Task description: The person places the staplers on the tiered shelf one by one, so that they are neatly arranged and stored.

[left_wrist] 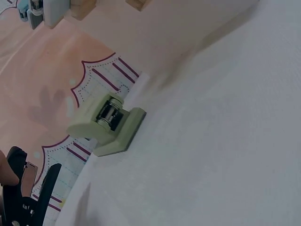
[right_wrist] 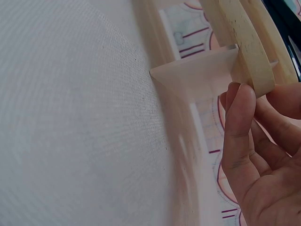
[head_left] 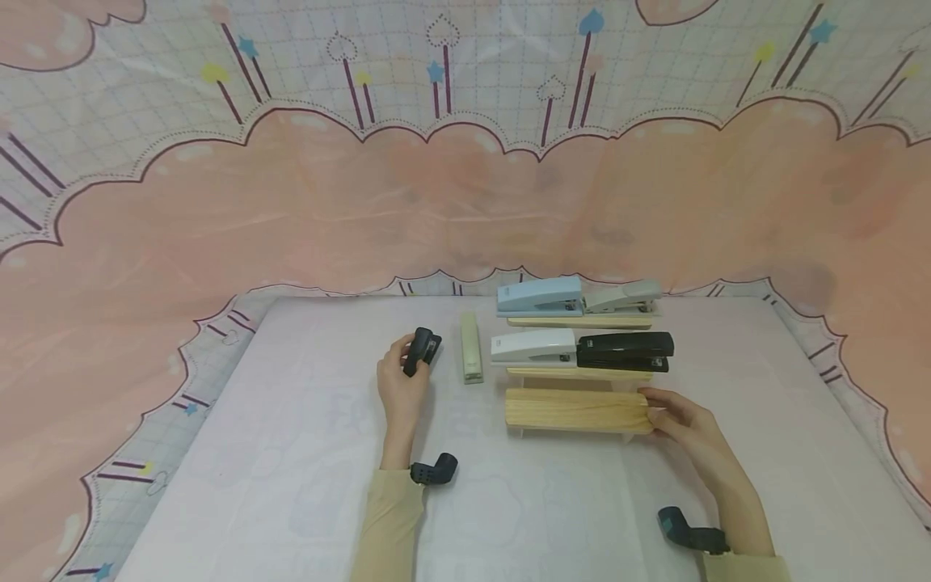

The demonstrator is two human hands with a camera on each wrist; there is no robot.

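My left hand (head_left: 400,386) grips a small dark stapler (head_left: 422,349) left of the stand; its parted arms show at the lower left of the left wrist view. Just right of it, a light green stapler (head_left: 471,349) rests on the table, its end facing the left wrist camera (left_wrist: 126,135). My right hand (head_left: 689,432) pinches the right end of the front wooden shelf (head_left: 575,411), thumb on one side and fingers on the other. In the right wrist view, a clear support panel (right_wrist: 197,70) stands beneath this board (right_wrist: 248,52).
Behind the front shelf, the middle tier carries a white stapler (head_left: 534,346) and a black stapler (head_left: 625,347) end to end. The back tier bears a light blue stapler (head_left: 538,296) and a grey-green stapler (head_left: 625,296). A patterned cloth (head_left: 451,202) hangs behind the white table (head_left: 291,485).
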